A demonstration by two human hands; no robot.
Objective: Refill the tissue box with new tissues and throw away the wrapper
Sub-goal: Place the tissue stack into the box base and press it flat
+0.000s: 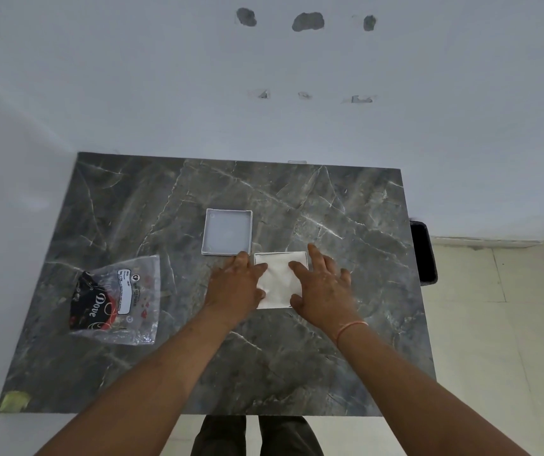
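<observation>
Grey marble table — white wall

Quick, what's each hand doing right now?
Left hand: open, fingers spread, pressing the left side of the white tissue stack.
Right hand: open, fingers spread, pressing the stack's right side.

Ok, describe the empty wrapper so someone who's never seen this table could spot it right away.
Start at the dark grey marble-patterned table and look to its left side, well away from the two white square trays in the middle. The crumpled clear plastic wrapper lies flat there, apart from both hands. It alone is transparent, with black and red print and a white label.
</observation>
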